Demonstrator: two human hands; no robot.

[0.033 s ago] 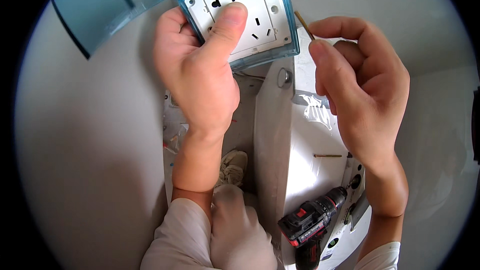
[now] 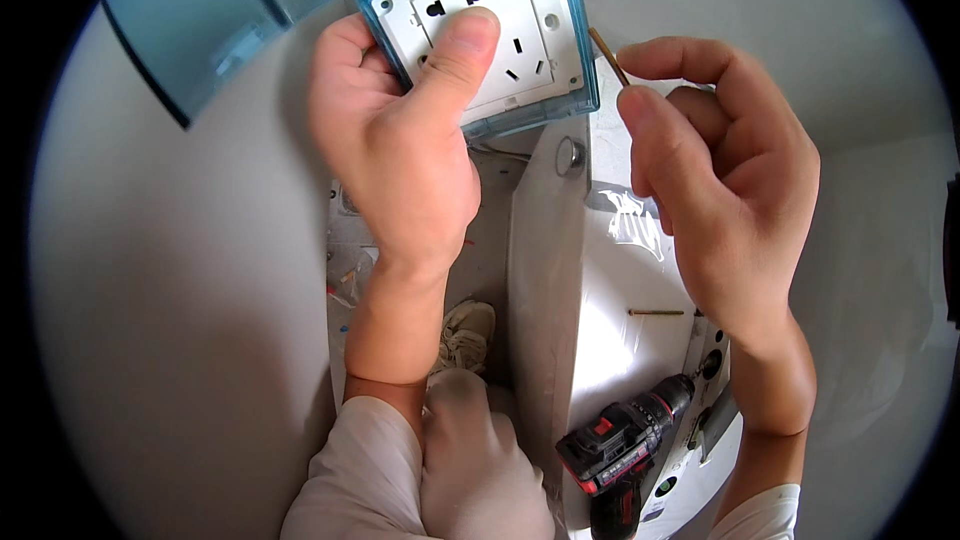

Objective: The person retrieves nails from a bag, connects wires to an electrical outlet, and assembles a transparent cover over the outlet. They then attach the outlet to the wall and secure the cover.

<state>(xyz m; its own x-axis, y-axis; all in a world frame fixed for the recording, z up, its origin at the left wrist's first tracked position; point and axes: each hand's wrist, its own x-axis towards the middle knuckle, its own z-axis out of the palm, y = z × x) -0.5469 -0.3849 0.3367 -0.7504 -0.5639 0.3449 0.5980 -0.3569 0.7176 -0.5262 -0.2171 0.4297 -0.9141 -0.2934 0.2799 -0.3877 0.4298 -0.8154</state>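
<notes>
My left hand (image 2: 400, 165) grips a white wall socket (image 2: 508, 22) with a see-through blue surround (image 2: 579, 35). Its thumb presses on the socket's face and its fingers go behind the left edge. From the surround's upper left a blue clear lid (image 2: 175, 15) swings out. Just right of the socket, my right hand (image 2: 735, 175) pinches a long thin brass-coloured screw (image 2: 609, 57) between thumb and forefinger. The screw is tilted, its upper end close to the socket's right edge. What lies behind the socket is hidden.
A white appliance-like cabinet (image 2: 545, 270) stands below my right hand. On it lie another long screw (image 2: 656, 313) and a black and red cordless drill (image 2: 630, 430). A grey wall (image 2: 190, 290) rises at left. Small scraps (image 2: 350, 280) litter the floor near my shoe (image 2: 466, 335).
The socket has shifted very slightly to the right and down in my left hand, and the blue lid has swung a little. My right hand still pinches the screw, almost unmoved.
</notes>
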